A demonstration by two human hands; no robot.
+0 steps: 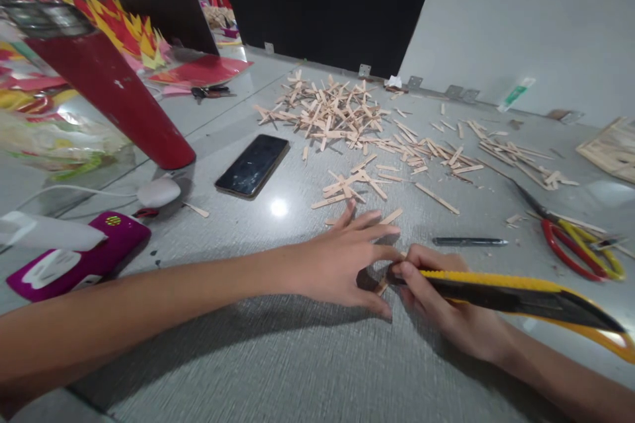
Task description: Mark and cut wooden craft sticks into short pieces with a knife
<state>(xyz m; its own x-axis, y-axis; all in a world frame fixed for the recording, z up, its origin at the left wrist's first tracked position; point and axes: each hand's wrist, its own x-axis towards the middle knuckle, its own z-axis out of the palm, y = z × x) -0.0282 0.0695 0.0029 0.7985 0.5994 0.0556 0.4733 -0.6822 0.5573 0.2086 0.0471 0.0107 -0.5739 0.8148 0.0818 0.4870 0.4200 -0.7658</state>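
Observation:
My left hand (342,264) lies spread over the grey table, palm down, with its thumb and index finger to either side of a small piece of wooden stick (381,286). In my right hand (441,301) is a yellow and black utility knife (501,292), gripped low near its front end. That end points down at the stick piece, close to my left index finger; the blade itself is hidden. Just beyond my left fingertips sit a few crossed wooden sticks (342,186). A dark pen (470,242) lies past my right hand.
Behind is a large pile of joined wooden sticks (332,109), with loose sticks (516,155) to the right. Red and yellow-handled pliers (578,248) lie at right. A phone (253,165), a red bottle (114,86), a purple box (119,241) and a white charger (159,192) occupy the left.

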